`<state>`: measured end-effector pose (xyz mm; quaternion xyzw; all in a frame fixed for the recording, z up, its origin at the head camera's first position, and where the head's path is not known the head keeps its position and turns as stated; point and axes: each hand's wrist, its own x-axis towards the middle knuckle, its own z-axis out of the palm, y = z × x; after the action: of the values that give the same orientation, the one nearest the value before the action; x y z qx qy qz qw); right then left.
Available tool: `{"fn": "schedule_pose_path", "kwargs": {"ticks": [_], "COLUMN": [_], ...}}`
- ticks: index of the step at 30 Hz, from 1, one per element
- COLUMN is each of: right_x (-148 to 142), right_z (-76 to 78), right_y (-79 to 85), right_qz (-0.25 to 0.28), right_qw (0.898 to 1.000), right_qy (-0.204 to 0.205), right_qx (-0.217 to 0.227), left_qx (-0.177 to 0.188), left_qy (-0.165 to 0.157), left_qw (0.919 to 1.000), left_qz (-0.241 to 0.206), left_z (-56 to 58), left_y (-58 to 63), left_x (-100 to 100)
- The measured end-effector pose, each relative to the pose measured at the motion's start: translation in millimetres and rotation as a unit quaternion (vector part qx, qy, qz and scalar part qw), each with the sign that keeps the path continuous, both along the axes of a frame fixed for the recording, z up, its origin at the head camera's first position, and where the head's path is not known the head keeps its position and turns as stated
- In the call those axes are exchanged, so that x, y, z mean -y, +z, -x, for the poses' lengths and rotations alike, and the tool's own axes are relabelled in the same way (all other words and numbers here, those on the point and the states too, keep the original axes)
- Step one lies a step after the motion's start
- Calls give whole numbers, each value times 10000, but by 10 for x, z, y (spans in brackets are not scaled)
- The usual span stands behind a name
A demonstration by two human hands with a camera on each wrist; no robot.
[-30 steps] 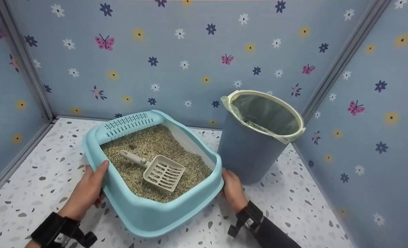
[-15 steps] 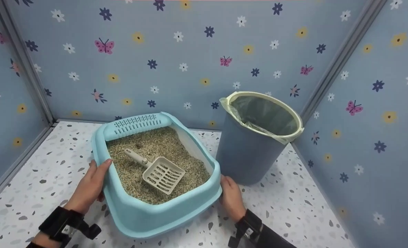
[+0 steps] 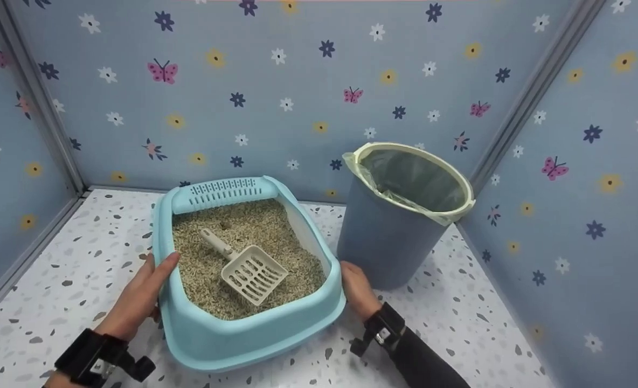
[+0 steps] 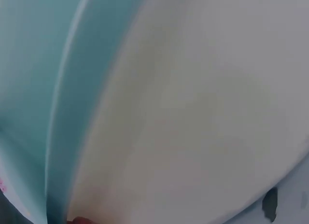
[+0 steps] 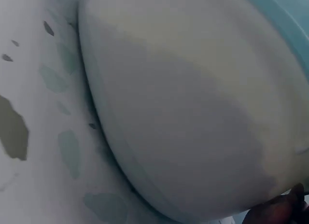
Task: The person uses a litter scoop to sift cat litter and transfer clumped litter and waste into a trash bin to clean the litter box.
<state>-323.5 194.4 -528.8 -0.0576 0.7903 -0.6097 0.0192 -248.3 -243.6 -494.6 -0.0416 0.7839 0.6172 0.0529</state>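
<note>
A light-blue litter box [image 3: 254, 337] sits on the speckled white surface, its perforated end towards the back wall. My left hand [image 3: 138, 296] grips its left rim, thumb on top and fingers under the edge. On the opposite side, my right hand [image 3: 359, 288] holds the rim near the front right corner. Tan litter [image 3: 249, 215] fills the box, and a beige slotted litter scoop [image 3: 254, 274] lies on it, handle pointing back left. Both wrist views show the pale lower body [image 4: 203, 113] beneath the blue rim [image 5: 285, 21]; most of each hand is hidden there.
Just right of the box stands a blue-grey bin [image 3: 386, 237] with a cream rim and a pale green liner, close to my right hand. Flowered blue panels [image 3: 276, 118] enclose the speckled surface [image 3: 44, 269] at the back and both sides.
The litter box has turned clockwise as seen from above, its perforated end swinging right and its front slightly left. Both hands have stayed on the rim, and the scoop has turned along with it.
</note>
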Motion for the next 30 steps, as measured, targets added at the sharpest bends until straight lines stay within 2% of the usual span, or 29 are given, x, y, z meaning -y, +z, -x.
{"fn": "schedule_pose_path", "kwargs": {"ticks": [5, 8, 13, 18, 22, 26, 30], "right_x": [14, 45, 52, -4, -70, -131, -155], "right_z": [-15, -95, -275, -443, -561, -642, -690], "right_y": [4, -11, -30, -35, -27, -22, -7], "right_qz": [135, 298, 226, 283, 185, 1, -17], "right_qw": [9999, 9995, 9997, 9994, 9994, 9997, 9999], "right_qy": [30, 14, -102, 81, 115, 52, 38], "right_qx": [-55, -77, -81, -181, -262, -221, -110], "left_qx": [-94, -135, -205, -385, -282, -164, -263], "left_qy": [-84, -136, -285, -469, -574, -699, -877], "left_qw": [9999, 9998, 9994, 9979, 9979, 9974, 9957], "left_qz": [-59, -53, -49, -207, -82, 6, -136], "left_z": [54, 96, 149, 190, 229, 243, 229], "left_y": [-6, -23, -54, -88, -94, -83, -73], "left_x": [17, 68, 76, 34, 7, -11, 2]}}
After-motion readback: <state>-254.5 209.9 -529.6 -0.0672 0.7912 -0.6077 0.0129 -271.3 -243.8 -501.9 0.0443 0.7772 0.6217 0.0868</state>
